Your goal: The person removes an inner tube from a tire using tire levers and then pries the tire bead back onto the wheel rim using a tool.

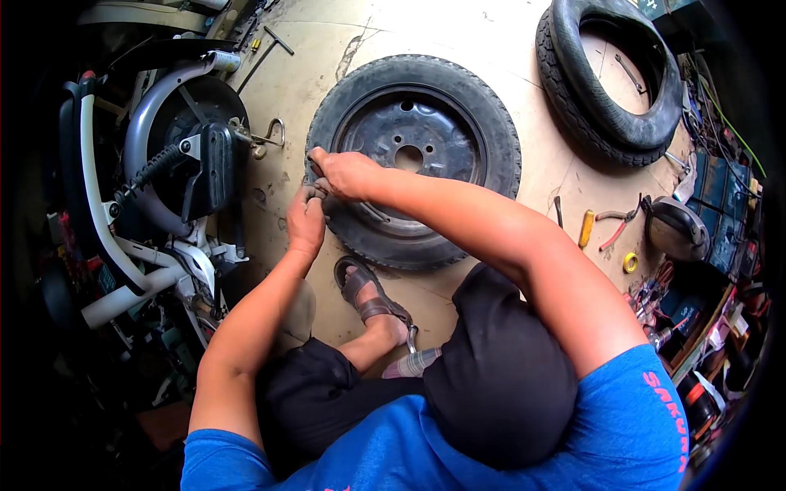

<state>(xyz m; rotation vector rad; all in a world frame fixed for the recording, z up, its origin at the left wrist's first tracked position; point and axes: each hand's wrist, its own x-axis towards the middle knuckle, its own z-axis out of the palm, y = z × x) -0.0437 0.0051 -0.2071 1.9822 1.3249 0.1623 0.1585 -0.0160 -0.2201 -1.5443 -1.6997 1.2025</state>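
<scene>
A black tyre (497, 164) on a dark steel wheel rim (372, 135) lies flat on the floor in front of me. Both my hands are close together at its left edge. My right hand (348, 173) reaches across the tyre, its fingers curled closed at the sidewall. Just below it, my left hand (306, 216) is closed too, thumb and fingers pressed together. Whatever they grip is hidden by the dark-smudged fingers. A thin bar-like shape (375, 213) shows at the rim beside the right wrist; its kind is unclear.
Left stands a partly stripped motorbike or scooter (151, 176) with a coil spring. A T-handle wrench (278, 41) lies behind it. Far right, an inner tube (573, 61) rests on another tyre (565, 123). Pliers (618, 225), a yellow-handled tool (586, 228) and yellow tape (630, 263) lie right.
</scene>
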